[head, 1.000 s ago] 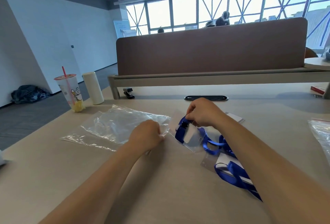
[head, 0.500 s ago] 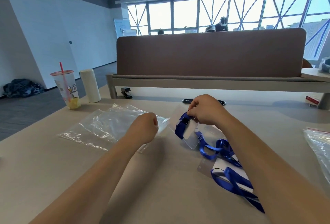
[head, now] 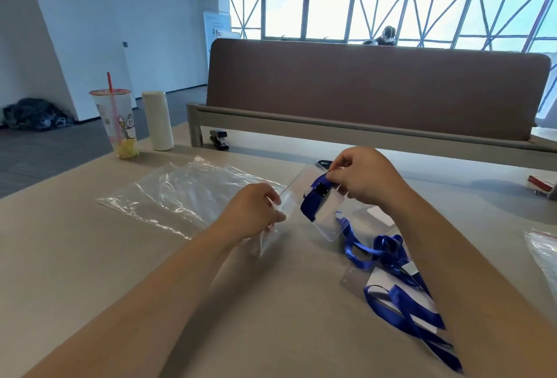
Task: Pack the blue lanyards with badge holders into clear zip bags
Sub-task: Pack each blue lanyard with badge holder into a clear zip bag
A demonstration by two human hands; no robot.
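Lanyards (head: pixel 388 249) partly hidden by right forearm (head: pixel 482 272); right hand (head: pixel 364 179) pinches badge holder (head: pixel 327 218), left hand (head: pixel 251 212) pinches zip bag (head: pixel 180 197).

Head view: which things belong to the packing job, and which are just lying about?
Job: clear zip bag in left hand; blue lanyard with badge holder in right hand; lanyard pile; spare zip bag.
Lying about: drink cup; white cylinder; stapler; red item.

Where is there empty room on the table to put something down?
Bare table lies nearer than the clear bags, left of the left hand. Another patch sits between the forearms. Crowded: the blue lanyards on the right.
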